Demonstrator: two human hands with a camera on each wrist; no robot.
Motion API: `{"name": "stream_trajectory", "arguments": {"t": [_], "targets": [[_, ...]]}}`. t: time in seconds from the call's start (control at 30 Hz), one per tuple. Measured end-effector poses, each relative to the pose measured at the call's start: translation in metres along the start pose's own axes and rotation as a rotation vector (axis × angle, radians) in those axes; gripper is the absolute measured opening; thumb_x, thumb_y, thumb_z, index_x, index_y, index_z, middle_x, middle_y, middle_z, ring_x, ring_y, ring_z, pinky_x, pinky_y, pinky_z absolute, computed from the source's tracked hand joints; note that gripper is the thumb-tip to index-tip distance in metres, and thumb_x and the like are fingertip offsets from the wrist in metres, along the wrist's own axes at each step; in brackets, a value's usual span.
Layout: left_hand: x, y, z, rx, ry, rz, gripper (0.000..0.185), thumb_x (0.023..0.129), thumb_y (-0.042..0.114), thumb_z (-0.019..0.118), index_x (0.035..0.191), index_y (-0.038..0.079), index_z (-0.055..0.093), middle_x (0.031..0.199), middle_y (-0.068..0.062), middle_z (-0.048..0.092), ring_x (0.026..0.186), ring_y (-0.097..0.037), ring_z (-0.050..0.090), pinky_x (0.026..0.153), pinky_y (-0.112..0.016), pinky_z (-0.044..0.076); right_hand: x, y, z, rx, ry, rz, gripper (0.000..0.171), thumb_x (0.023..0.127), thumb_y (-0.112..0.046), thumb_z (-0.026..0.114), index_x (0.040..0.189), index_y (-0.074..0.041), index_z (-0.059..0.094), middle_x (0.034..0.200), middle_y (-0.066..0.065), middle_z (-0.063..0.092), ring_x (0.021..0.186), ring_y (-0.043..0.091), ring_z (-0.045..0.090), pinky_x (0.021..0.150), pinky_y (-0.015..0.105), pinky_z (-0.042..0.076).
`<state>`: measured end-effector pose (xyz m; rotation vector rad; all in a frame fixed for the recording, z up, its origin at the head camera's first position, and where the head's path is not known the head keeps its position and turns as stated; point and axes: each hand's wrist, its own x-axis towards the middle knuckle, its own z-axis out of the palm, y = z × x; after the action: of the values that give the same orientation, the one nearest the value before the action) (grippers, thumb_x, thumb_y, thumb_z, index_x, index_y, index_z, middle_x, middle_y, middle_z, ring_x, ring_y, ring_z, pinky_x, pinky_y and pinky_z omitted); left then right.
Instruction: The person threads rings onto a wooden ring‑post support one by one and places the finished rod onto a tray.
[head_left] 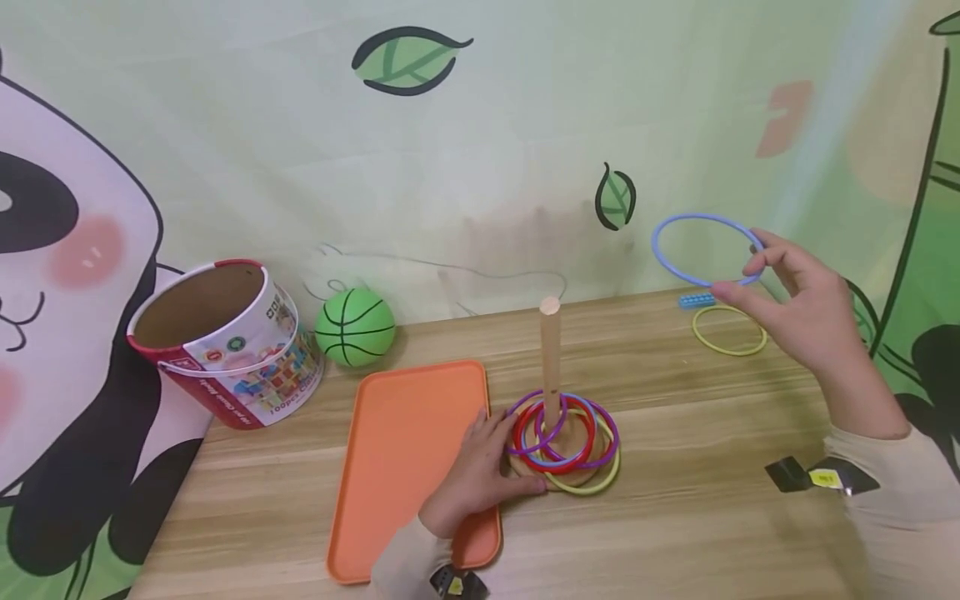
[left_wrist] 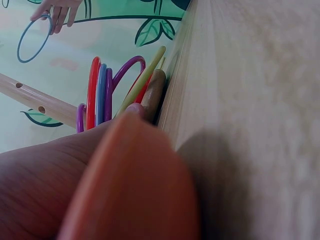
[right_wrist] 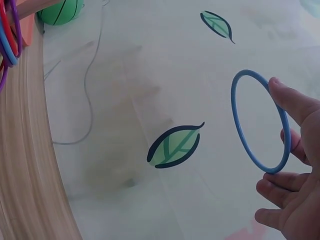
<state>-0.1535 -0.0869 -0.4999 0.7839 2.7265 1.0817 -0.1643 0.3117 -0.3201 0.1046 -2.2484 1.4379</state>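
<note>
Right hand (head_left: 810, 317) is pinching the blue ring (head_left: 705, 250) aloft at right of frame. Left hand (head_left: 480, 471) is lying flat, probably steadying the peg base (head_left: 555, 479), lower centre, beside the orange tray (head_left: 405, 450).

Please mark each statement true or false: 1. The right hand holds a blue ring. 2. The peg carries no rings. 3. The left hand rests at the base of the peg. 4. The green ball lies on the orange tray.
1. True: the right hand pinches the blue ring in the air.
2. False: several rings lie around the wooden peg.
3. True: the left hand touches the base.
4. False: the green ball sits on the table, behind the orange tray.
</note>
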Motion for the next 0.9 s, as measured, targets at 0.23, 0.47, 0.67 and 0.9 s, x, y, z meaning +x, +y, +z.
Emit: {"name": "stream_trajectory", "arguments": {"t": [0.23, 0.47, 0.67, 0.9], "targets": [[-0.005, -0.001, 0.006, 0.001, -0.001, 0.000, 0.107, 0.080, 0.051, 0.090, 0.160, 0.001, 0.041, 0.164, -0.030, 0.035, 0.154, -0.060, 0.014, 0.124, -0.068, 0.013, -0.004, -0.008, 0.004, 0.001, -0.016, -0.016, 0.035, 0.087, -0.006, 0.087, 0.101, 0.004, 0.057, 0.160, 0.016, 0.049, 0.151, 0.036, 0.042, 0.122, 0.025, 0.031], [-0.002, 0.000, 0.005, 0.010, -0.006, 0.000, 0.108, 0.080, 0.052, 0.090, 0.162, 0.004, 0.039, 0.166, -0.027, 0.033, 0.155, -0.057, 0.013, 0.126, -0.065, 0.010, -0.005, -0.010, 0.008, 0.029, 0.008, -0.072, 0.033, 0.086, 0.000, 0.086, 0.099, 0.006, 0.057, 0.157, 0.019, 0.052, 0.148, 0.024, 0.048, 0.122, 0.025, 0.032], [0.000, 0.000, 0.001, 0.006, -0.011, -0.012, 0.109, 0.080, 0.052, 0.090, 0.162, 0.002, 0.039, 0.167, -0.028, 0.031, 0.155, -0.057, 0.013, 0.125, -0.067, 0.011, -0.002, -0.014, 0.013, 0.070, 0.011, -0.125, 0.032, 0.083, 0.003, 0.087, 0.097, 0.006, 0.058, 0.154, 0.020, 0.055, 0.145, 0.021, 0.051, 0.122, 0.026, 0.032], [0.001, -0.001, -0.001, 0.012, -0.019, -0.017, 0.109, 0.080, 0.053, 0.089, 0.163, 0.003, 0.037, 0.167, -0.028, 0.030, 0.156, -0.056, 0.011, 0.126, -0.066, 0.010, -0.002, -0.022, 0.017, 0.079, 0.002, -0.127, 0.033, 0.082, 0.004, 0.088, 0.097, 0.006, 0.058, 0.155, 0.018, 0.054, 0.145, 0.021, 0.051, 0.122, 0.026, 0.031]]}}
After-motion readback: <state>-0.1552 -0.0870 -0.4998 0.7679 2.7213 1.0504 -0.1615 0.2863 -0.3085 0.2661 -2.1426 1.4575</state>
